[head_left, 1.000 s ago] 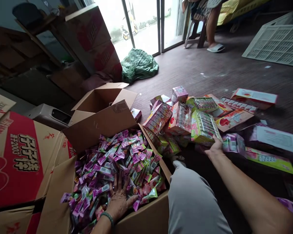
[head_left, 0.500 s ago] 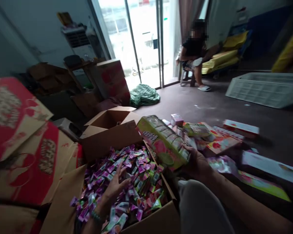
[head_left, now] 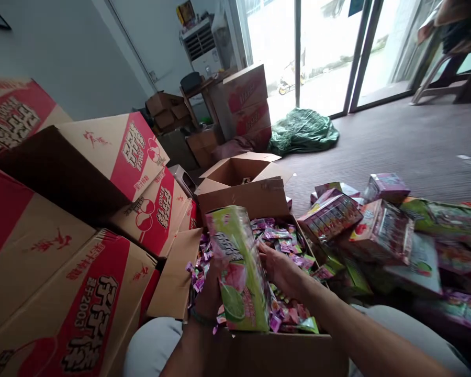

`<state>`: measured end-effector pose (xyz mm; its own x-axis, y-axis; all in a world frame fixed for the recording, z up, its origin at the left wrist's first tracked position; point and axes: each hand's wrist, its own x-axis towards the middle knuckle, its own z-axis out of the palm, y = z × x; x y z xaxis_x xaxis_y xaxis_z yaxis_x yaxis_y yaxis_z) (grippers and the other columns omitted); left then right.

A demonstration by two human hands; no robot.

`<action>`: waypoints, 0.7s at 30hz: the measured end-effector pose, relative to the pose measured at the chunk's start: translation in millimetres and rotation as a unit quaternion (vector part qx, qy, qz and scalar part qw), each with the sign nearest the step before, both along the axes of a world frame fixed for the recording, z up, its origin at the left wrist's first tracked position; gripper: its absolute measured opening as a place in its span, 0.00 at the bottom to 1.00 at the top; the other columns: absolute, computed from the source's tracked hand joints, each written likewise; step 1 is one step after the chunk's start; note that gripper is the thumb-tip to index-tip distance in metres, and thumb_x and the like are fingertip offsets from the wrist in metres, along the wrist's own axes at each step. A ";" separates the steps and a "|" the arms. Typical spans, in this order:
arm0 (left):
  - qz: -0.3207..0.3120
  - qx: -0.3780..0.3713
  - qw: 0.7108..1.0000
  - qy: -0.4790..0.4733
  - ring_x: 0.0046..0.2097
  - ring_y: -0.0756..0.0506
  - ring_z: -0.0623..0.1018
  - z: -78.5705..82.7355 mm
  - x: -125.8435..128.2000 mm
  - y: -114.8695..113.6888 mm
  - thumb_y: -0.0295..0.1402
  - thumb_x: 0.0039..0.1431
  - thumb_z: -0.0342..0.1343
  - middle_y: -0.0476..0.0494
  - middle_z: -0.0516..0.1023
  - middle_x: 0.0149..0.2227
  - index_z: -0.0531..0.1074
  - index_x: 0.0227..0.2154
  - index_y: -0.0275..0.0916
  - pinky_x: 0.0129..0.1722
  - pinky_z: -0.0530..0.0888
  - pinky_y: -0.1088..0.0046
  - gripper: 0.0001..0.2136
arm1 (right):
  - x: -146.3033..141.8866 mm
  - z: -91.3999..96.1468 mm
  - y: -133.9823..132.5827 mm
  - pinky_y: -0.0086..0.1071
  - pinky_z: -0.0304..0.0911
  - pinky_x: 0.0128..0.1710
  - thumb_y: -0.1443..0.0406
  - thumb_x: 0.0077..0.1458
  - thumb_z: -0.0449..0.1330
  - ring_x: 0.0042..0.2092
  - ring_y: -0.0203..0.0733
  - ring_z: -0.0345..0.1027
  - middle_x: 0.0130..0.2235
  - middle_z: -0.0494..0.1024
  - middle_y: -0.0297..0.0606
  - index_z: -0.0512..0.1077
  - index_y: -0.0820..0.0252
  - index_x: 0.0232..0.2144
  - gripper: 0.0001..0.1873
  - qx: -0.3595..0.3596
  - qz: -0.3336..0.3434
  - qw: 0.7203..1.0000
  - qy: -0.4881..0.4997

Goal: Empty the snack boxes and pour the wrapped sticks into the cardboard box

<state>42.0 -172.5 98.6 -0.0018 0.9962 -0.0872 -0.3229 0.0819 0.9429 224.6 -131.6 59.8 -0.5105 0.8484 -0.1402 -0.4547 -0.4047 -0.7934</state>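
A green and pink display box (head_left: 239,267) of sweets is held upright over an open cardboard carton (head_left: 282,351) full of small purple and pink wrapped candies (head_left: 282,235). My left hand (head_left: 210,293) grips the box from its left side, mostly hidden behind it. My right hand (head_left: 280,269) clasps its right side, fingers curled on the edge. Both forearms reach in from the bottom of the view.
Large red and tan cartons (head_left: 74,262) are stacked at the left. An empty open carton (head_left: 239,173) stands behind the candy carton. Several filled display boxes (head_left: 380,235) lie piled on the floor at the right. A green sack (head_left: 302,131) lies by the glass doors.
My right hand lifted the green display box from the floor pile and brought it left over the carton. My left hand left the candies and took hold of it. The view swung left.
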 end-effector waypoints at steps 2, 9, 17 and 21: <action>-0.025 -0.022 0.999 -0.030 0.39 0.41 0.78 0.7 13.1 -0.9 0.47 0.50 0.62 0.45 0.78 0.32 0.76 0.39 0.37 0.41 0.74 0.66 0.19 | -6.2 -2.6 11.1 0.32 0.63 0.34 0.45 0.55 0.60 0.33 0.42 0.72 0.34 0.81 0.35 0.73 0.57 0.46 0.26 -0.023 -0.022 0.999 -0.020; -0.007 -0.035 0.999 0.009 0.46 0.40 0.79 -6.5 4.4 12.5 0.33 0.45 0.63 0.41 0.81 0.42 0.74 0.52 0.36 0.47 0.74 0.64 0.27 | -4.5 9.3 21.4 0.43 0.62 0.46 0.49 0.60 0.57 0.46 0.50 0.67 0.43 0.75 0.43 0.70 0.55 0.43 0.19 0.331 -0.328 0.837 -0.286; -0.042 -0.068 0.994 0.077 0.36 0.48 0.76 -41.7 -3.5 22.1 0.24 0.38 0.66 0.48 0.79 0.36 0.54 0.68 0.35 0.39 0.71 0.74 0.49 | 2.5 -0.8 -11.4 0.47 0.52 0.55 0.61 0.57 0.63 0.53 0.52 0.58 0.50 0.73 0.43 0.70 0.57 0.47 0.16 0.676 -0.042 0.542 -0.497; -0.066 -0.087 0.988 0.109 0.35 0.48 0.75 -46.8 -3.1 24.3 0.20 0.32 0.66 0.49 0.78 0.36 0.53 0.68 0.35 0.37 0.71 0.74 0.53 | 1.0 -11.1 -8.1 0.47 0.52 0.55 0.66 0.56 0.62 0.52 0.51 0.58 0.47 0.75 0.44 0.72 0.59 0.44 0.12 0.688 -0.017 0.522 -0.504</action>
